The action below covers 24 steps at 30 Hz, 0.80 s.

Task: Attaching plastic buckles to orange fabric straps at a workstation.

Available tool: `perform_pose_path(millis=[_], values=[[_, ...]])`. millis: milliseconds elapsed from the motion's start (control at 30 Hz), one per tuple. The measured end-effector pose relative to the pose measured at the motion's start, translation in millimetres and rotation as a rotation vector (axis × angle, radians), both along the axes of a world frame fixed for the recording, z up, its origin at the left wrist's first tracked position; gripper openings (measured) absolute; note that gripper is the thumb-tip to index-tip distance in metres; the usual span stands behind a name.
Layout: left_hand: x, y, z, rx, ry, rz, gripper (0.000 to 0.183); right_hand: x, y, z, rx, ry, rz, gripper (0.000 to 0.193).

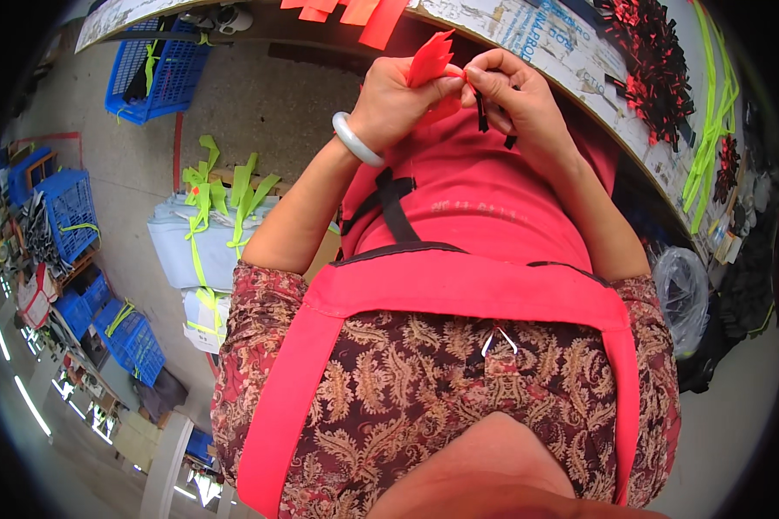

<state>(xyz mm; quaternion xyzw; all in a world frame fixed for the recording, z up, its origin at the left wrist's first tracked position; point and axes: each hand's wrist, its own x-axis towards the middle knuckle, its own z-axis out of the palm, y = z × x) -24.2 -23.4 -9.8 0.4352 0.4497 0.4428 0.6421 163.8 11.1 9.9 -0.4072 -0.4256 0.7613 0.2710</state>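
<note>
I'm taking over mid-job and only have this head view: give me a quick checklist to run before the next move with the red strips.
1. Left hand grips the bunch of red strips: ok.
2. Right hand pinches at the bunch's base: ok.
3. Thin black pieces held under the right fingers: ok, though what they are, cannot tell.
4. Both hands close together above the red apron: ok.
5. Bunch tied or fastened: cannot tell, fingers hide it.
6. More material within sight, a red and black pile on the table: ok.
</note>
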Motion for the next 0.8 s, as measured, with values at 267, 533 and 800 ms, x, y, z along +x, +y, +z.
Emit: perform_pose_path(millis=[267, 533, 800], values=[[-2, -2, -6, 0.094, 0.086, 0.027, 0.014, 0, -1, 3, 0.008, -0.122, 0.008, 0.019], [-12, 5, 0, 0.024, 0.045, 0.044, 0.017, 0, -2, -5, -0.022, -0.117, -0.068, 0.016], [-23, 9, 17, -0.185, -0.2, -0.034, 0.021, 1, 1, 22, 0.368, -0.207, 0.012, 0.017]])
